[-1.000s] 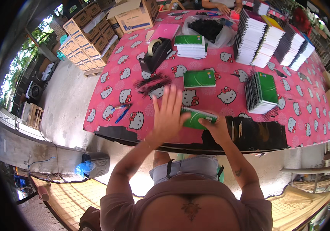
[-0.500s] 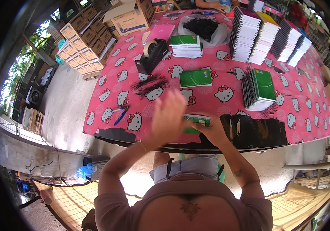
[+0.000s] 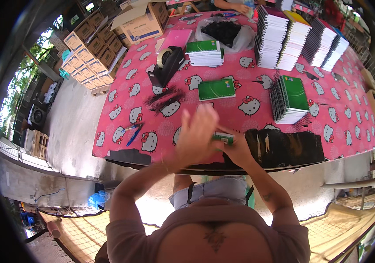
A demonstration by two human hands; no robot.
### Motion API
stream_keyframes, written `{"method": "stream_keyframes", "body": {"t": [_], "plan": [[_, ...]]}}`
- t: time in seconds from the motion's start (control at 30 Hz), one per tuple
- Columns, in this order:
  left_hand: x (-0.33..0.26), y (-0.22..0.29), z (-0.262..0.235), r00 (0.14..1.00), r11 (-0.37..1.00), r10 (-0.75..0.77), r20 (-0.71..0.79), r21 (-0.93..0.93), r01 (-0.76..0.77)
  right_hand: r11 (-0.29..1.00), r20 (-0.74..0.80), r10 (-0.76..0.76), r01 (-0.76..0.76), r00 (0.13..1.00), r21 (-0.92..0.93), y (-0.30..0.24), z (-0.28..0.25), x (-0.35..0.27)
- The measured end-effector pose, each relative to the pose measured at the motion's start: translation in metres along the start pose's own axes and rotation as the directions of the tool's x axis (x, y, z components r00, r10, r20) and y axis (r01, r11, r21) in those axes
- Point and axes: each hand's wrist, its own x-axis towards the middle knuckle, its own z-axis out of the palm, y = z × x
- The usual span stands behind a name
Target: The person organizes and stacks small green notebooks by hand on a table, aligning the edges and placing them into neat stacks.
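A small green notebook [image 3: 224, 138] is at the table's near edge, partly covered by my hands. My right hand [image 3: 236, 150] is closed on its right side, with the thumb over the cover. Blurred by motion, my left hand [image 3: 198, 133] is raised over the notebook's left part, its fingers stretched and its thumb apart. Whether it touches the cover, I cannot tell. Beyond my hands a green notebook [image 3: 216, 89] lies flat. Loose black spiral coils [image 3: 165, 101] lie to its left.
Right of my hands lies a dark board [image 3: 286, 148]; beyond it are a stack of green spiral notebooks [image 3: 293, 98] and taller stacks [image 3: 275, 39]. A tape dispenser [image 3: 166, 68], blue pen [image 3: 134, 135], bag of black coils [image 3: 224, 33] and cartons [image 3: 141, 24] are leftward. Another person's hand [image 3: 241, 8] shows far off.
My left hand has shifted slightly right and now covers more of the small notebook. My right hand still grips it. The whole view has shifted a little.
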Motion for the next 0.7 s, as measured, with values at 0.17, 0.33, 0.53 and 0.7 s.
{"method": "stream_keyframes", "body": {"t": [0.17,0.33,0.53,0.7], "plan": [[0.016,-0.009,0.006,0.995,0.963,-0.083,-0.053,-0.263,0.067,0.997,0.01,0.079,-0.079,0.997,0.005,-0.003,-0.009,0.001],[0.012,0.001,0.016,0.999,0.96,-0.023,-0.024,-0.279,0.015,1.0,-0.03,-0.011,0.011,0.999,-0.028,0.022,-0.012,0.005],[0.029,0.001,0.032,0.923,0.809,-0.302,-0.24,-0.577,0.115,0.98,-0.051,-0.072,0.061,0.996,-0.187,0.035,-0.017,0.007],[0.031,0.006,0.031,0.932,0.731,-0.293,-0.211,-0.678,0.076,0.963,0.015,-0.043,0.046,0.999,-0.267,0.024,-0.03,0.002]]}}
